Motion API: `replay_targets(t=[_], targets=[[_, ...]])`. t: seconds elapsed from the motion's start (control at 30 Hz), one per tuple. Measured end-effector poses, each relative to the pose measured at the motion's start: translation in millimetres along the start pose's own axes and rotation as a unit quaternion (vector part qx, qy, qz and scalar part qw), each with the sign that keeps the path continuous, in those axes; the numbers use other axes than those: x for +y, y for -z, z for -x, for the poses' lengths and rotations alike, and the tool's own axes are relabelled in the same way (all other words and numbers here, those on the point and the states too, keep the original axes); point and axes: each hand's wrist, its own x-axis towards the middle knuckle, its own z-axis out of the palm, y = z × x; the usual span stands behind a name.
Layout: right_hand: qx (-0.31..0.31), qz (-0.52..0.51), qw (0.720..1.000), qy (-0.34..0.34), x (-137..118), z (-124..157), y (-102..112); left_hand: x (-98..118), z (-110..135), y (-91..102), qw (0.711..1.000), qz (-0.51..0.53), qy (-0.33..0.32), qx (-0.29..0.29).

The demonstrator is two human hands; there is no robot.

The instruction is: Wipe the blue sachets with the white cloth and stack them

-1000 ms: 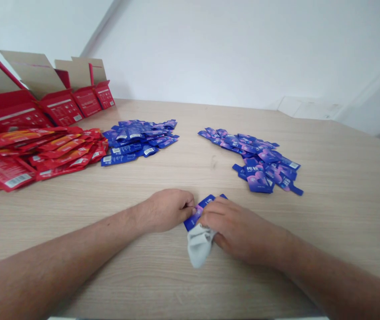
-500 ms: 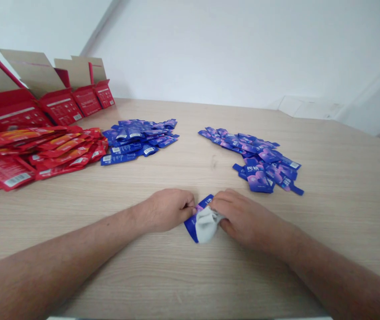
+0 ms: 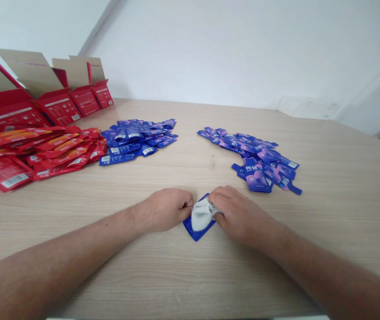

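A flat blue pouch (image 3: 191, 230) lies on the pale wood-grain table (image 3: 190, 275), directly in front of the person and mostly covered by a crumpled grey cloth (image 3: 203, 214). Its long axis appears to run diagonally, from lower left up to the right, though the cloth hides much of its length and only its edges and one lower corner show. The left hand (image 3: 168, 210) lies just left of the pouch, with its fingertips (image 3: 189, 204) curled in against the pouch's upper-left edge, apparently pinching it, although the fingers partly hide the contact. The right hand (image 3: 239, 218) lies just right of the pouch, with its fingers (image 3: 214, 206) closed on the cloth and pressing it onto the pouch. The hands are apart but close together, separated only by the cloth and pouch, and neither arm crosses the other. The right hand covers slightly more of the pouch's upper-right end. Nothing stands between either hand and the pouch. Well beyond the pouch and to the left lies a heap of blue sachets (image 3: 136, 142), while a heap of purple-and-blue sachets (image 3: 256, 155) lies beyond it to the right. Farther left are a pile of red sachets (image 3: 43, 153) and a row of open red cartons (image 3: 59, 106).
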Motion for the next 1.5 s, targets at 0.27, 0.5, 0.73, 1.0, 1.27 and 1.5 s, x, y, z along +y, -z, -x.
replay_targets(t=[0.27, 0.5, 0.73, 1.0, 1.27, 1.5], targets=[[-0.014, 0.007, 1.000, 0.000, 3, 2, 2, -2, -1, -2.0, 1.000, -0.005, 0.002, 0.006], [-0.070, -0.015, 0.994, 0.083, -6, 3, 4, -3, -1, -1.8, 1.000, 0.003, -0.005, 0.001], [0.006, 0.013, 1.000, 0.003, -2, 0, 2, -2, -1, -1.9, 1.000, 0.004, -0.007, 0.005], [-0.017, 0.017, 1.000, 0.010, 4, 2, 2, -2, -2, -1.9, 1.000, 0.002, -0.002, -0.001], [-0.075, -0.012, 0.993, 0.092, -7, 2, 3, -3, -1, -2.3, 1.000, 0.006, -0.008, -0.004], [0.009, 0.014, 1.000, 0.002, 1, -1, -1, -3, -2, -1.8, 1.000, 0.002, -0.002, 0.001]])
